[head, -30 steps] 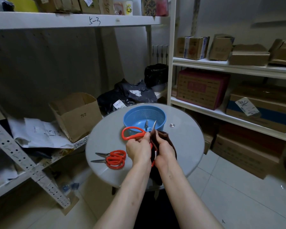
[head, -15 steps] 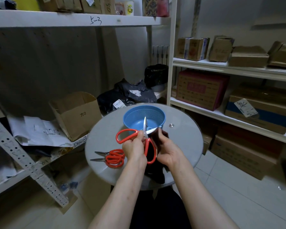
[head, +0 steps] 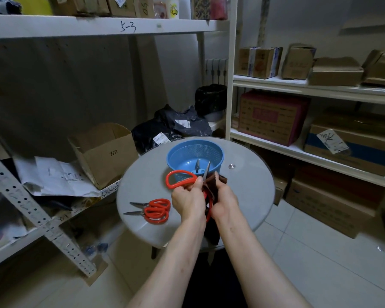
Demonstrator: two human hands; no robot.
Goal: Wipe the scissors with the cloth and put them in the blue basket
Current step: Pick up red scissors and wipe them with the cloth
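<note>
Over the near half of the round table (head: 253, 196), just short of the blue basket (head: 187, 151): one pair of scissors (head: 178, 178), red plastic loop handles, steel blades, held clear of the surface with the handles spread and one blade tip pointing up across the basket's near rim. Left hand (head: 187, 197): grip curled round the handle shank below the upper loop. Right hand (head: 226, 200): grip pinching the brown cloth (head: 221, 180) against the blade region, with the cloth's slack hanging down between the forearms past the table edge. Handling, as judged: the scissors are stiff, fairly light, smooth on the metal and sharp at edge and tip. They are best taken by the loops or shank, with the cloth kept between fingers and blade. The cloth is soft and limp and will bunch rather than slide. The basket is perforated plastic, likely light, and may shift on the smooth top if knocked. Contents of basket: a small metal point (head: 197, 165) shows against the inside; whether it lies within or is the held pair's second blade cannot be told. Also on the table, left of the hands: spare scissors (head: 156, 211), red handles, blades pointing left, either one pair spread or two stacked.
</note>
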